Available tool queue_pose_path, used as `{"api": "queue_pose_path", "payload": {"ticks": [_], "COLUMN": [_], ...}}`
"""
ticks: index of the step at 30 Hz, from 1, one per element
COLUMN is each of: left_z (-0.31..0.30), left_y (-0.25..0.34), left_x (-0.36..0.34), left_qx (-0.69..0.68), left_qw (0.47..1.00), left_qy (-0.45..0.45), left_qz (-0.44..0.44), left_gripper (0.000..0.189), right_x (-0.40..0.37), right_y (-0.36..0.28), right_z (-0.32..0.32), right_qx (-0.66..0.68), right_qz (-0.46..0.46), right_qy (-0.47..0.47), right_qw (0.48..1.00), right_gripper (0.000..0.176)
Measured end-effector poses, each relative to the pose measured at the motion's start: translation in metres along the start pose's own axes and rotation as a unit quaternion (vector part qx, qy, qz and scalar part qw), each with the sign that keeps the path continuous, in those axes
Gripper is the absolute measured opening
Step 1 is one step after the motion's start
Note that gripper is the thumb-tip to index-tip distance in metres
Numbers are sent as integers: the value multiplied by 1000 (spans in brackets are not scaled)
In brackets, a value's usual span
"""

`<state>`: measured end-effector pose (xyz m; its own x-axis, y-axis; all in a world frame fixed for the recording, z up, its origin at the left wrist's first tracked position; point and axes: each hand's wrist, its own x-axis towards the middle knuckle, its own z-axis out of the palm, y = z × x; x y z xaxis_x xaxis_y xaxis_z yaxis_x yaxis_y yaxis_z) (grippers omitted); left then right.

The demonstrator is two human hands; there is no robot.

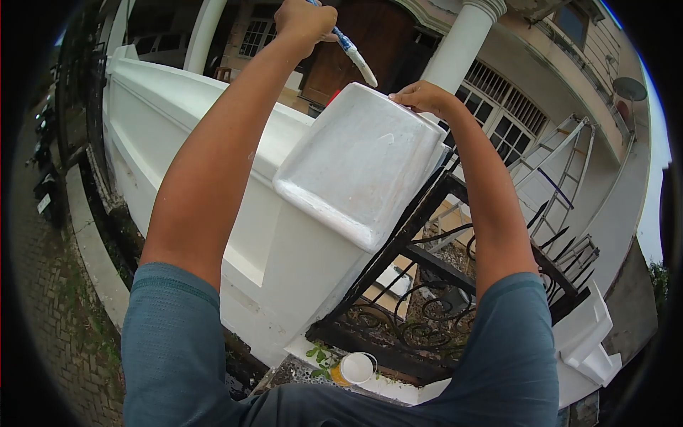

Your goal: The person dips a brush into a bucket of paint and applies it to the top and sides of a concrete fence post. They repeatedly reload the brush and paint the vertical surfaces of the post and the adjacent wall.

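Observation:
My left hand [306,25] is raised at the top of the view, its fingers closed around a paintbrush [348,48]. The brush has a blue, paint-smeared handle, and its white-coated bristles point down to the right, just above a white pillar cap [356,153]. The cap's sloped face looks streaky and partly glossy. At the cap's far right edge, my right hand [423,97] has its fingers bent over the rim; some of them are hidden. A small red thing [334,97] peeks out behind the cap's upper left edge.
A white wall [206,107] runs off to the left. Right of the pillar stands a black iron gate [427,260] with spikes. A paint bucket [356,368] sits low by the pillar's foot. A ladder [569,167] leans near the house, and a column [462,43] rises behind.

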<state>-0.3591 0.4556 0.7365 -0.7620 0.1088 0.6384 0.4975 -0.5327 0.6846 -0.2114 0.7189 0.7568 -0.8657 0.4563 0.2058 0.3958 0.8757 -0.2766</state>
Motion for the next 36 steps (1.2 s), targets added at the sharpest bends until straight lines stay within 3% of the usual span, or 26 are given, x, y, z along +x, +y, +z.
{"api": "queue_pose_path", "payload": {"ticks": [8,15,21,25,28,31,36], "left_z": [-57,-128,-181,-203,-199,-181,-181], "left_y": [-60,-151,-192,-203,-196,-182,-184], "left_x": [-35,-92,-149,-160,-157,-167,-188], "left_qx": [17,-48,-83,-41,-67,84,-70], "left_qw": [994,977,961,964,971,988,989], "left_qy": [-21,39,86,129,137,73,94], "left_qz": [-103,-202,-250,-228,-187,-103,-95], "left_gripper": [37,40,33,32,33,35,37], "right_x": [6,5,-1,1,3,3,-7], "right_y": [7,7,0,8,8,9,1], "right_z": [2,2,-2,3,-1,-4,2], "right_qx": [3,14,9,-3,-10,-4,29], "right_qz": [-16,-19,-14,-20,3,1,16], "right_qy": [10,0,-46,1,-30,-46,-20], "right_qw": [1000,1000,999,1000,999,999,999], "right_gripper": [61,58,63,58,57,54,53]}}
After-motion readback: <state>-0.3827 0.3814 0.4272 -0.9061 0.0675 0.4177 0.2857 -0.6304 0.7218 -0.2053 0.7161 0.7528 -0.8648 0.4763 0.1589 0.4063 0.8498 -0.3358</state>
